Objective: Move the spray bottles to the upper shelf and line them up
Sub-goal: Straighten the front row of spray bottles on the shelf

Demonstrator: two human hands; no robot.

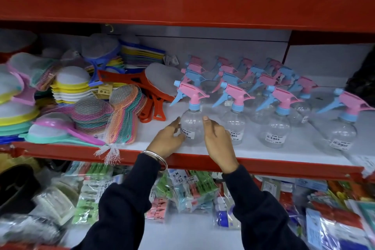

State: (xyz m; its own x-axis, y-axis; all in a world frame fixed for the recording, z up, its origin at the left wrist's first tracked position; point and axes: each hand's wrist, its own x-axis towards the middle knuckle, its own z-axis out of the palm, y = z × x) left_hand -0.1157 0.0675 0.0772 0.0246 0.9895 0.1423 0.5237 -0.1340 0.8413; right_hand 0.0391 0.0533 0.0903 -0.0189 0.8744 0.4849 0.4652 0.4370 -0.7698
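Nearly set: hands frame the front-left spray bottle

Clearly the left hand [169, 138] and right hand [218, 140] stand on either side of the front-left spray bottle [191, 119], which sits upright on the white shelf [253, 149] just beyond the knuckles. Both hands are loosely spread; the left fingertips [177, 123] seem to brush the clear belly, while the right hand is just beside it and grips nothing. Further right of the right hand, three more front-row bottles [273, 126] stand spaced out, with more crowded behind them.

The bottle looks empty, so it should be light and easy to tip, its thin plastic springy and rather slick. I would hold it round the belly, or at the blue collar [194, 105] under the pink trigger head, which gives a firmer grip.

Left of the left hand, a net bag [121, 107] holds stacked coloured paddle-shaped items
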